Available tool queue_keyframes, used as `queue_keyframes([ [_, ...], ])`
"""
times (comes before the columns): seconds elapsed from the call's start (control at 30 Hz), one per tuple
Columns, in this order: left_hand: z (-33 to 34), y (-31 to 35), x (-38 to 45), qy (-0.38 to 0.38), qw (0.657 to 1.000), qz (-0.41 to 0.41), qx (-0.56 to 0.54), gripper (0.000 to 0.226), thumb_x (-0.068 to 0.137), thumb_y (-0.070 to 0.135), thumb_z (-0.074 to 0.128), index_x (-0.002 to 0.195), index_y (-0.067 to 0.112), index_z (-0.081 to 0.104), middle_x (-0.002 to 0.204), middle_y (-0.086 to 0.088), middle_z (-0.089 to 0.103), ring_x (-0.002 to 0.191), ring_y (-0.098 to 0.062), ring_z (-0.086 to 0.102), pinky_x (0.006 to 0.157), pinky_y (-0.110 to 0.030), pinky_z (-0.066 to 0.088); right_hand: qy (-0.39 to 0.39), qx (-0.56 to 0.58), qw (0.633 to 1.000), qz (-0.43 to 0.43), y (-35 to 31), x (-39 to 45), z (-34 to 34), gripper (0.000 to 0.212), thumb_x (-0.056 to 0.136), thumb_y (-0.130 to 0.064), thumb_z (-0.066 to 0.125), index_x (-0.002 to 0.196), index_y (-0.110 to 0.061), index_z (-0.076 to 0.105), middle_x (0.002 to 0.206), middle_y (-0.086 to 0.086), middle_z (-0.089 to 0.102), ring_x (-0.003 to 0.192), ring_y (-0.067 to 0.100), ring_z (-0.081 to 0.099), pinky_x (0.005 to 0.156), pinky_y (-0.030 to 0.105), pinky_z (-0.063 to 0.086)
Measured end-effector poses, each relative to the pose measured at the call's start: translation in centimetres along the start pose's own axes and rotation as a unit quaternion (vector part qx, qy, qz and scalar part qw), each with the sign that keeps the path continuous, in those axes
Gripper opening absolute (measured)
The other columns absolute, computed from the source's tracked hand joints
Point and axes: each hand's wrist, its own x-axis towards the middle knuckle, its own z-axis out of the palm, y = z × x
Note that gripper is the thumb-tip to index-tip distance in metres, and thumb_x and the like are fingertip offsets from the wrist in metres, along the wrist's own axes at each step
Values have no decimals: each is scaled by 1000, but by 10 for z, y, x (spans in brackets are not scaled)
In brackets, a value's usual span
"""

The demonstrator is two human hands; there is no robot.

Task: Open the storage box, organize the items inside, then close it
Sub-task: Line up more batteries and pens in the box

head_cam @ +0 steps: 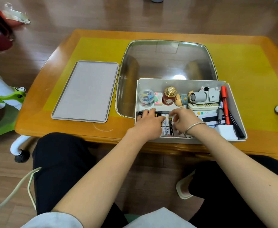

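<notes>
down at the near-left of the storage box (232, 89), both hands, left hand (149, 120) and right hand (183, 119), pinch at batteries (167, 125) lying near-to-far between them.

The white storage box (184, 84) sits open at the table's near edge, toward 4 o'clock. Its flat grey lid (85, 91) lies upside-up on the table at 9 o'clock from it, well apart. Inside, batteries (167, 125) lie at 7 o'clock, a clip jar (146, 97) at 10, pens (224, 106) at 3.
</notes>
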Motion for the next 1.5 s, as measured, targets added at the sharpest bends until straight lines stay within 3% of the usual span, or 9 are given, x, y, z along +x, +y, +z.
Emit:
queue_keyframes([
  [0.13,-3,3,0,-28,999,-14,10,63,93,20,42,151,31,20,157,-11,8,143,-35,4,114,-53,11,105,-97,988,-54,-4,6,-9,26,86,-8,57,111,-11,63,111,13,61,103,30,57,88,37,47],
  [0.4,-5,1,1,-53,999,-2,13,63,94,24,42,150,40,18,159,-6,2,144,-34,-4,115,-55,5,30,-286,955,-77,-15,25,-16,30,88,-3,53,116,-10,58,120,12,56,108,32,57,83,38,50],
  [0.6,-8,1,3,-81,996,15,39,62,95,25,39,149,44,17,160,-4,-4,144,-34,-11,114,-58,-2,15,-290,952,-94,-13,33,-17,25,90,-3,48,112,-8,59,110,15,61,101,33,59,79,37,50],
  [0.77,-10,3,1,-95,995,4,40,59,98,26,37,152,37,15,160,-7,-3,145,-35,-7,114,-56,6,15,-279,955,-103,-8,34,-15,24,91,-9,51,111,-12,63,110,13,63,100,32,60,80,36,50],
  [0.87,-9,4,-3,-91,996,-6,-13,56,102,41,29,153,30,11,161,-8,-2,146,-33,-3,114,-54,12,16,-263,960,-97,-6,33,-14,22,89,-12,54,109,-13,64,108,13,63,99,33,60,82,37,52],
  [0.97,-6,6,-7,-93,995,-17,-39,68,96,62,24,153,27,13,161,-7,0,147,-30,-3,116,-53,11,17,-246,965,-92,-5,32,-12,21,87,-9,56,106,-13,65,106,13,64,97,34,61,83,41,52],
  [1.07,-3,8,-8,-92,995,-25,-36,76,92,70,22,153,25,16,161,-7,0,147,-29,-2,116,-53,10,27,-237,966,-96,-5,31,-11,24,85,-7,55,105,-16,66,106,11,64,98,33,61,81,40,53],
  [1.2,-2,8,-8,-79,995,-32,-46,80,90,73,23,153,23,16,162,-5,1,147,-28,-2,115,-52,10,27,-234,965,-117,-5,30,-11,23,86,-16,55,104,-19,68,108,9,64,97,30,61,78,39,54],
  [1.5,-1,8,-8,-98,993,-39,-58,80,90,72,21,153,23,14,162,-4,-4,147,-27,-8,116,-53,7,30,-230,965,-120,-6,30,-11,24,86,-8,55,103,-21,67,107,6,63,96,29,61,77,38,53],
])
